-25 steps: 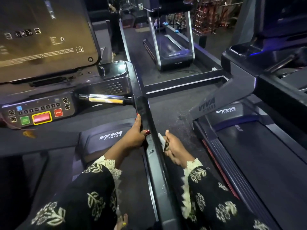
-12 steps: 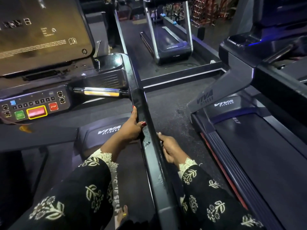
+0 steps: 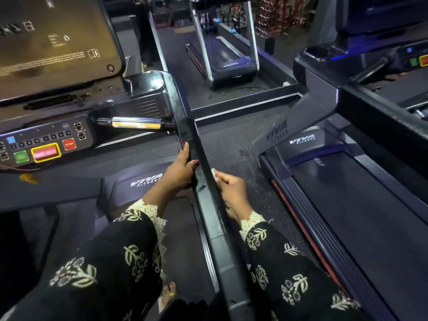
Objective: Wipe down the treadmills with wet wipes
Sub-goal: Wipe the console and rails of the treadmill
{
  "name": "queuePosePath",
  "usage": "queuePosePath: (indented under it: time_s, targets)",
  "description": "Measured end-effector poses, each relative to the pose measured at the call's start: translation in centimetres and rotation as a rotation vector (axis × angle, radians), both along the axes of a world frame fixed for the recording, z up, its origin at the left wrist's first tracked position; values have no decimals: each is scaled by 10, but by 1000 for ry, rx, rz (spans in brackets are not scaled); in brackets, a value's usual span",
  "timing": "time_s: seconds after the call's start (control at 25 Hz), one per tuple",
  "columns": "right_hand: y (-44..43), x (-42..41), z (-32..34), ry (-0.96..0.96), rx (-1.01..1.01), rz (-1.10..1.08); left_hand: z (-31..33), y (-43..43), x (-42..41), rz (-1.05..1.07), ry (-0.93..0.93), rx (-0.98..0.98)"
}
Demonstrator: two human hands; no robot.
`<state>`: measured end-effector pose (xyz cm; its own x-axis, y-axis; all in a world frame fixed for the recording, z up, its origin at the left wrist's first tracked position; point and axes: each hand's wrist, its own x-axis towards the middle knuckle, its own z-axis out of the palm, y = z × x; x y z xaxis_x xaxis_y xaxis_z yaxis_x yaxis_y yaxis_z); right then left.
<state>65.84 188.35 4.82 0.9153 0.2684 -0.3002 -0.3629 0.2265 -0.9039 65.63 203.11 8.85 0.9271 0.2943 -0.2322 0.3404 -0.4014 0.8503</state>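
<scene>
L hand point(image 3: 183, 169) sat on the inner side of the treadmill's side rail point(image 3: 203, 188), fingers curled round it, thumb up on top, a steadying hold w/ nothing else in it. R hand point(image 3: 234, 191) was on the outer side of the same rail, at about 3 o'clock from the L, grip pressed shut round a wet wipe point(image 3: 213, 174); only a small white corner poked out at the fingertips, touching the rail's edge.

How far along? Judging by the wet streaks and droplets on the rail near the hands and toward 6 o'clock, that stretch looked wiped. The rail toward 12 o'clock, up to the console point(image 3: 44, 147), showed no such streaks, so likely still to do. Console buttons, the screen point(image 3: 53, 42), the chrome handle bar point(image 3: 136, 123) and the motor cover point(image 3: 141, 181): couldn't tell if touched. A 2nd treadmill point(image 3: 347, 205) at 3 o'clock and a 3rd one point(image 3: 229, 59) at 12 o'clock showed no sign of wiping either. So, early days by my read.

Materials: rail was glossy black plastic, long, flat-topped, hard-edged, so a wipe should slide easy. Belt on the 2nd machine looked matte, its edge strip ribbed, and ribs trap grime. Floor point(image 3: 231, 144) betw. machines was speckled rubber, dusty. The wipe itself looked thin and soft.
</scene>
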Motion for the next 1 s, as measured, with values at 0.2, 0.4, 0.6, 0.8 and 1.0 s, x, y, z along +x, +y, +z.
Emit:
queuePosePath:
  time_s: [0.2,0.4,0.6,0.8,1.0]
  targets:
    - [-34,-33,-18,-245,-140,63,-9,9,-9,-45,-27,1]
    - [-11,-3,7,-98,-206,98,-7,10,-15,-61,5,-90]
    - [-39,-49,12,-444,-298,20,-9,7,-21,-62,-20,-103]
    - [-30,-30,17,-540,-547,7,-6,7,-21,-66,-10,-93]
    - [-33,-67,36,-927,-820,30,1,7,-23,-39,-16,-22]
